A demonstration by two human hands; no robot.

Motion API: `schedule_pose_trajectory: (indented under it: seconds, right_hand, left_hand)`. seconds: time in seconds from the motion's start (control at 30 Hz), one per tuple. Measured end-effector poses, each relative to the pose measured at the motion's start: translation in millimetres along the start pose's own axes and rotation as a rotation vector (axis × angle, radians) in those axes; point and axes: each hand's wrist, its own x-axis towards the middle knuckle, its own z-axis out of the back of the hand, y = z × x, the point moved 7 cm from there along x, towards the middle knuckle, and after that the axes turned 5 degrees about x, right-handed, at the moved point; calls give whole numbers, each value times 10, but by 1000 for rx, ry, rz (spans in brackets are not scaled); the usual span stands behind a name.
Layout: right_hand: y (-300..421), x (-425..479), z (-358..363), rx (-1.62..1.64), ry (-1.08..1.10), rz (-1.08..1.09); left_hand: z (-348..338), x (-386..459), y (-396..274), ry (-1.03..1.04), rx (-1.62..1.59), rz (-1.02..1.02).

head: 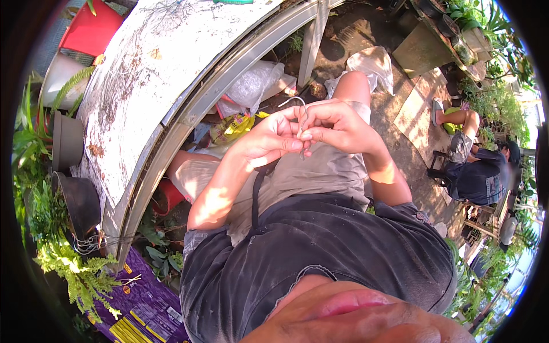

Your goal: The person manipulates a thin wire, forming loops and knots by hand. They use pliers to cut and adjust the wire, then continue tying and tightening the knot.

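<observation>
Both of my hands meet in front of my lap on a thin metal wire hook [294, 98]. Its curved end sticks up above the fingers, and a short lower end shows beneath them. My left hand [274, 135] pinches the wire from the left with thumb and fingers. From the other side, my right hand [339, 126] grips it, thumb and fingertips close to the left ones. The middle of the wire is partly hidden by the fingers.
A metal-framed table [124, 85] with a white, debris-strewn top curves along the left. Pots and ferns [77, 266] stand beyond it. Plastic bags [253, 88] lie beneath. At right, a seated person [476, 171] is near plants. A purple sack [141, 300] lies lower left.
</observation>
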Motion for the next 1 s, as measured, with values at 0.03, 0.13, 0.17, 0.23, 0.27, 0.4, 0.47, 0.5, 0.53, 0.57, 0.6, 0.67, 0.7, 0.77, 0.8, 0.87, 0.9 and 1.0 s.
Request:
schedule_pose_trajectory:
  seconds: [0.03, 0.13, 0.17, 0.23, 0.27, 0.4, 0.47, 0.5, 0.53, 0.57, 0.6, 0.67, 0.7, 0.77, 0.8, 0.87, 0.9, 1.0]
  right_hand:
    - [31, -4, 8, -21, 1, 11]
    - [113, -17, 51, -99, -40, 23]
    - [155, -27, 65, -140, -76, 31]
    - [206, -37, 42, -201, -134, 44]
    - [241, -32, 34, -306, -156, 84]
    - [237, -64, 14, -480, -223, 90]
    - [217, -81, -11, -516, -315, 104]
    - [216, -85, -22, -533, -360, 108]
    - [222, -70, -36, -564, -384, 116]
    - [228, -54, -48, -595, -408, 124]
    - [240, -37, -56, -627, -430, 133]
    - [227, -22, -66, -642, -455, 126]
    - [221, -19, -69, -649, -467, 121]
    - [208, -42, -29, -624, -506, 73]
    - [200, -47, -9, -612, -525, 50]
    - [154, -49, 47, -495, -579, 99]
    - [124, -61, 62, -435, -603, 121]
    - [82, -45, 46, -256, -653, 209]
  left_hand:
    - [-14, 14, -8, 10, 5, -13]
    - [-17, 46, -58, -29, 34, -89]
    - [-15, 62, -91, -42, 48, -125]
    - [-26, 38, -155, -68, 112, -178]
    - [-16, 25, -182, -76, 158, -214]
    - [16, -50, -270, -206, 343, -258]
    - [8, -112, -325, -292, 433, -319]
    - [-3, -144, -344, -324, 489, -378]
    - [-9, -170, -368, -356, 546, -436]
    - [0, -180, -372, -372, 574, -467]
    - [14, -194, -380, -389, 604, -501]
    - [38, -218, -400, -435, 627, -514]
    - [54, -231, -401, -464, 617, -493]
    - [51, -264, -411, -490, 562, -509]
    - [24, -280, -418, -486, 517, -545]
    - [-39, -284, -419, -471, 478, -637]
    - [-85, -281, -400, -463, 482, -692]
    - [-88, -292, -435, -426, 611, -785]
